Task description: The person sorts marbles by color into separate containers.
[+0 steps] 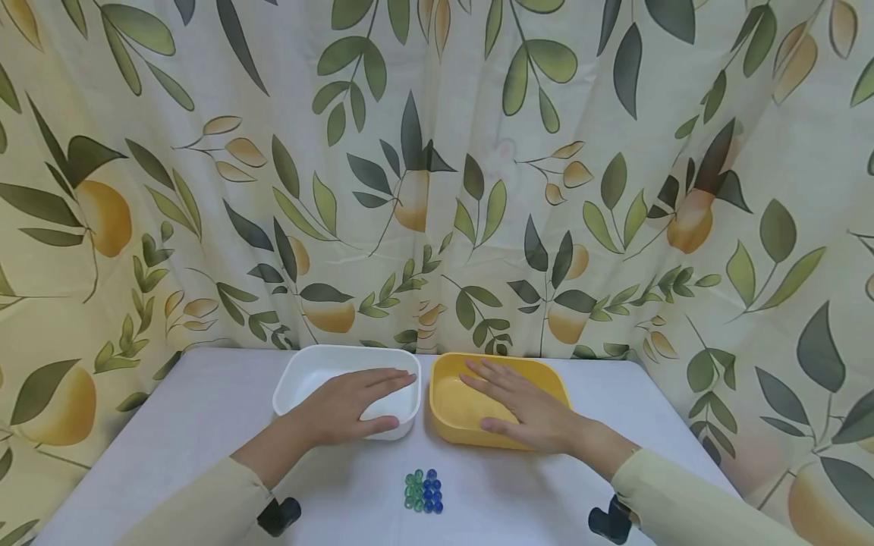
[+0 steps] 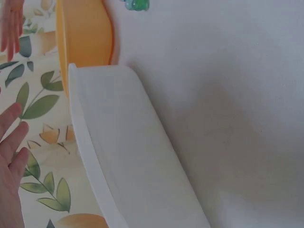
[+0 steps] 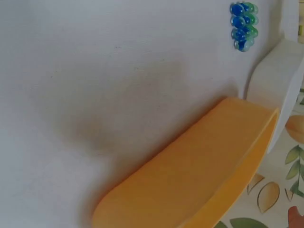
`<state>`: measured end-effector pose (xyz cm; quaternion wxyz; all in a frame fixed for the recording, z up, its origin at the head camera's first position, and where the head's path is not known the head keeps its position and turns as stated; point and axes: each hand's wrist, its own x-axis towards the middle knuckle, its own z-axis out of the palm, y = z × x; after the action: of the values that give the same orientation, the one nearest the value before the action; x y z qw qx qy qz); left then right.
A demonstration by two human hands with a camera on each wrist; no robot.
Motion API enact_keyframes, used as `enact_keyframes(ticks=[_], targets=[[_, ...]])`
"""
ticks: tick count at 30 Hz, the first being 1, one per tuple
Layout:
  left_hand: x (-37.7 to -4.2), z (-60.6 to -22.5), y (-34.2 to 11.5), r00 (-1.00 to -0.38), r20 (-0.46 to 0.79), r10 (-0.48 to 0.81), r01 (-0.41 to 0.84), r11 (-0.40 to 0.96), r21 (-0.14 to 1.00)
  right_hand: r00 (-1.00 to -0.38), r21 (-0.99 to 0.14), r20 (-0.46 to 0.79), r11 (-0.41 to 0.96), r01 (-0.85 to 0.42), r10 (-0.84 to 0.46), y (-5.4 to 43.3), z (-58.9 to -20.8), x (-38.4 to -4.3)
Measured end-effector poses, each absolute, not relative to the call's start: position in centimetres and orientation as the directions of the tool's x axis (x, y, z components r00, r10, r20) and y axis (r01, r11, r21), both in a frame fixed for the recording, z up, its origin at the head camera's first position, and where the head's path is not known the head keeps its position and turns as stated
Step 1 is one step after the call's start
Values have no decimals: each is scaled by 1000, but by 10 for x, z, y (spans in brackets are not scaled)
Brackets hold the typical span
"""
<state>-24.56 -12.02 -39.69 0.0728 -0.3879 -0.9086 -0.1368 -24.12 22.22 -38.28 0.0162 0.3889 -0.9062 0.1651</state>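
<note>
My left hand hovers above the white bin, fingers straight and pointing right. Over the yellow bin my right hand is held the same way, fingers extended toward the left. Neither hand holds anything. In the left wrist view, the left hand's fingers show above the white bin's rim. In front of the bins, nearer to me, lies a tight cluster of glass marbles: green marbles on the left, blue marbles on the right.
The bins stand side by side at the back of a table with a white cloth. Behind them hangs a curtain printed with leaves and fruit. A dark wrist strap mount sits on each sleeve.
</note>
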Motion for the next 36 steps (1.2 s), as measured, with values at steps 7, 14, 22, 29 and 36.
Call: enact_keyframes(ticks=[7,14,22,29,36], targets=[[-236,-395,-126,-738,233,633,674,693,256,-718,-307,200,653,-692,-667,232,-381,-235],[-229,-394,-132,-750,282,598,661,692,291,-731,-333,242,653,-680,-638,240,-379,-232],[-227,-401,-138,-731,358,582,680,667,304,-762,-397,271,653,-645,-588,250,-381,-231],[-222,-407,-143,-765,347,543,642,685,345,-768,-399,291,658,-639,-570,257,-380,-233],[-222,-412,-136,-775,336,535,632,653,417,-809,-425,292,688,-588,-511,271,-381,-234]])
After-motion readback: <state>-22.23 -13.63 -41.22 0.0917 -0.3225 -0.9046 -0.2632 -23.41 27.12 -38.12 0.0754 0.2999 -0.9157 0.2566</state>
